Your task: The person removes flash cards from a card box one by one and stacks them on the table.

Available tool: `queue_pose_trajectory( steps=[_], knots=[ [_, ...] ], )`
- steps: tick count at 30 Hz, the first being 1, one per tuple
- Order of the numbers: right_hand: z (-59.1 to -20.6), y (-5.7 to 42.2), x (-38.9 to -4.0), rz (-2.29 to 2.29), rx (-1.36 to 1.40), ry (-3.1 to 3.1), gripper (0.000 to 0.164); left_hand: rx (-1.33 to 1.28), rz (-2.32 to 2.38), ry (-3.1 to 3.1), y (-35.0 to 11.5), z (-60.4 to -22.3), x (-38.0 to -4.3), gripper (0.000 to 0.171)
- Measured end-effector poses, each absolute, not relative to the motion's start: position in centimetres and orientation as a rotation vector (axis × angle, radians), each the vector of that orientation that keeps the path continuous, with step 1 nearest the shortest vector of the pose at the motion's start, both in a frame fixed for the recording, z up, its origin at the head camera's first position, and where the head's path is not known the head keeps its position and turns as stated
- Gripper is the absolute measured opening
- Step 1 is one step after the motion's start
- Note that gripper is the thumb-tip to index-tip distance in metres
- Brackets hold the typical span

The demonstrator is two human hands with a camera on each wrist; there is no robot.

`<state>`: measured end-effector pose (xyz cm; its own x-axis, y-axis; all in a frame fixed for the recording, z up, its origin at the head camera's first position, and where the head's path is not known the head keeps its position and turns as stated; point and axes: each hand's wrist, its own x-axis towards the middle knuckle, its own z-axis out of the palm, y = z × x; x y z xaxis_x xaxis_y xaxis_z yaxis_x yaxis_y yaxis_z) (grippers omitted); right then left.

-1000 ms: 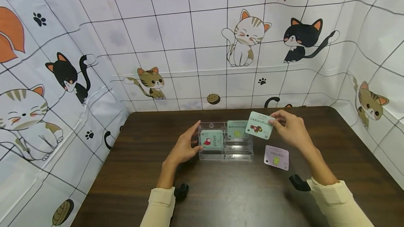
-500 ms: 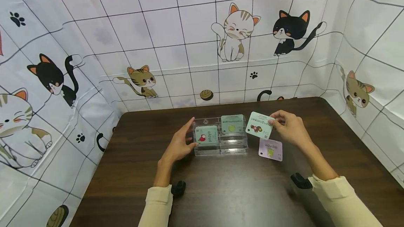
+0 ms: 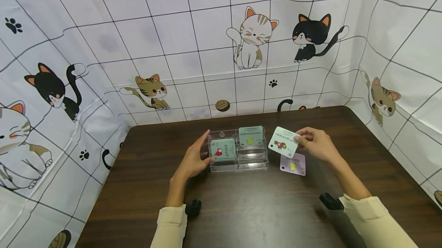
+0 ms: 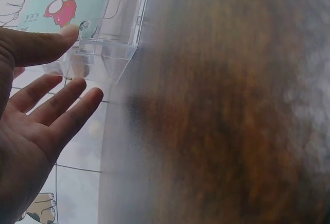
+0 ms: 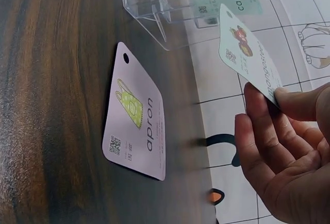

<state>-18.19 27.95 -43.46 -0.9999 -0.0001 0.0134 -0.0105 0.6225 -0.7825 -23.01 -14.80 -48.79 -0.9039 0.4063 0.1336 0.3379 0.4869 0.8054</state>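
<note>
In the head view, a clear plastic card stand (image 3: pixel 253 165) has stepped tiers in two columns. A green pitaya card (image 3: pixel 223 149) sits in its left column and a cantaloupe card (image 3: pixel 251 137) at the back of its right column. My left hand (image 3: pixel 192 160) holds the stand's left end, thumb at the front and index finger toward the back; its other fingers extend loosely in the left wrist view. My right hand (image 3: pixel 318 145) pinches a green mangosteen card (image 3: pixel 284 142) by its edge, just right of the stand. A purple apron card (image 5: pixel 135 116) lies below it on the table.
The dark wooden table (image 3: pixel 241 209) ends at a white grid-lined backdrop (image 3: pixel 186 64) printed with cats. The backdrop also rises on the left and right sides. A black strap piece (image 3: pixel 193 208) shows at the left wrist, another black piece (image 3: pixel 330 201) at the right.
The head view has shifted, so the scene sits further left. The mangosteen card has tilted slightly and now overlaps the apron card in the head view. The left hand keeps its place at the stand.
</note>
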Motion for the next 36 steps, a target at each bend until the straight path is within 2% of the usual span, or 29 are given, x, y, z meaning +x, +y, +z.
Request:
queue_pose_trajectory(
  steps=[36],
  knots=[
    [-46.2,31.2,-16.7,1.447,-0.049,-2.963,0.037,0.678,1.418,2.644,-15.0,-49.3,-23.5,0.108]
  ],
)
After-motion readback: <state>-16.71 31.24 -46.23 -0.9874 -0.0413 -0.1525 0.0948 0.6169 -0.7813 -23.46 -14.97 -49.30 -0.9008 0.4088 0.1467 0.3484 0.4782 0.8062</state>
